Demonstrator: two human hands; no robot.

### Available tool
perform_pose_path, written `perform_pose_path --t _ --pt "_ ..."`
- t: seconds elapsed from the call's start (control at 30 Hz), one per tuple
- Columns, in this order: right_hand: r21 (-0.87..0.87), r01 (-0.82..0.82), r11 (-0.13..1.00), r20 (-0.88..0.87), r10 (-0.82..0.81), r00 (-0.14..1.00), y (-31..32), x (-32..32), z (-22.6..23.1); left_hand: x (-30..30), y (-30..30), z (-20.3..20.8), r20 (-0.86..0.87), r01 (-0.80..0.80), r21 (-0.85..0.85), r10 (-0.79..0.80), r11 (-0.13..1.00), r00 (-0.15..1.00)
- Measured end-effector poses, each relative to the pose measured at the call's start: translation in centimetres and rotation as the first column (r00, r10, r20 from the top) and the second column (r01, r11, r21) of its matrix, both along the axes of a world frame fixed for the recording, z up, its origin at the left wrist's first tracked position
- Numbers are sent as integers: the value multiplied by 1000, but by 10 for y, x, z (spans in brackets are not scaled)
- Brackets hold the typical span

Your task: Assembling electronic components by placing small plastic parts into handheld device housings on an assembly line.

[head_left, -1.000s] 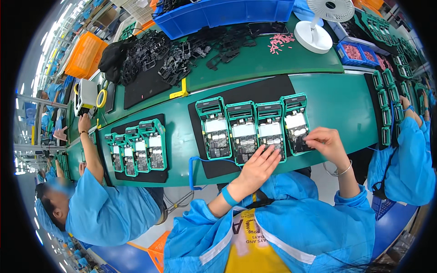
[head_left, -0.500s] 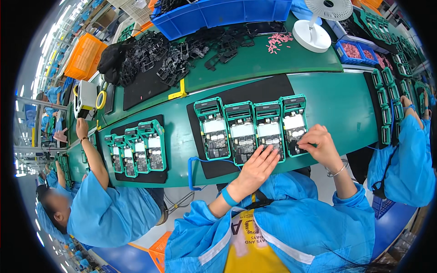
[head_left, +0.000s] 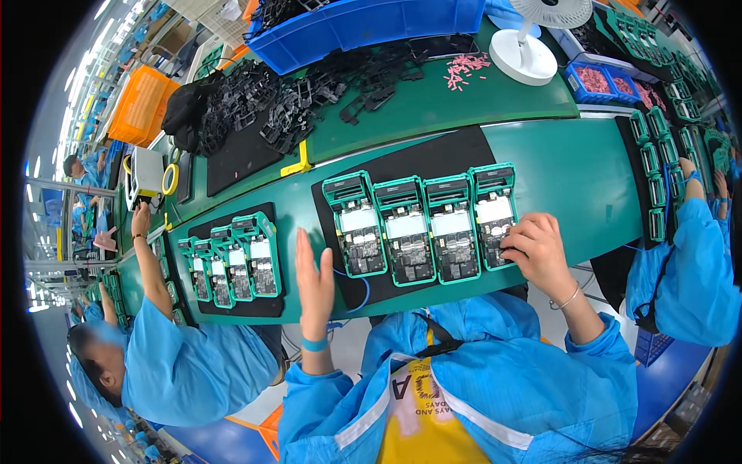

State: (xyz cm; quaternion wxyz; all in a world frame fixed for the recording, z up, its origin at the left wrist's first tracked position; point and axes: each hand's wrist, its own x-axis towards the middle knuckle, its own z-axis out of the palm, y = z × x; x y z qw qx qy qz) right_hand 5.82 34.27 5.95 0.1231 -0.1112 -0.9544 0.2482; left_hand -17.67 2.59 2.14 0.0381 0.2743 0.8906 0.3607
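Note:
Several green fixtures holding dark circuit boards with white parts stand side by side on a black mat (head_left: 452, 155). My right hand (head_left: 539, 251) is at the lower end of the rightmost fixture (head_left: 492, 207), its thumb and fingers pinched against the board; whatever is between the fingertips is too small to make out. To the left of the leftmost fixture (head_left: 355, 224), my left hand (head_left: 314, 282) is raised with fingers stretched out, holding nothing. It wears a blue wrist band (head_left: 314, 344). A blue cord (head_left: 366, 298) runs beside it across the mat's near edge.
Another group of green fixtures (head_left: 241, 267) lies on a mat to the left, near a co-worker (head_left: 193, 367). Black plastic frames (head_left: 290, 116), pink pieces (head_left: 464, 69), a blue bin (head_left: 371, 31) and a white fan (head_left: 524, 58) are farther back. A second co-worker (head_left: 684, 271) sits at right.
My left hand has lifted off the middle fixtures and swung left, beside the row. My right hand stays pinched at the rightmost fixture's lower end. The whole view has shifted slightly.

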Motion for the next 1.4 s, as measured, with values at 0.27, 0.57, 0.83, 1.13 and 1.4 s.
perform_pose_path --t 0.27,0.57,0.83,1.13,1.4 --pt "-504 178 845 -80 -250 965 4 6 -25 -1 -6 1 611 -112 385 -162 916 775" --pt "-762 235 603 -98 -466 879 67 44 -44 25 49 1 766 -77 536 -446 841 463" --pt "-517 516 683 -30 -617 786 280 172 -83 75 236 -46 550 242 771 -808 589 212" --pt "-180 286 941 -304 -329 894 170 5 6 -60 99 47 111 420 482 -529 769 841" --pt "-172 -283 944 -259 234 937 17 -228 40 -230 -254 4 -532 -547 63 492 835 689"
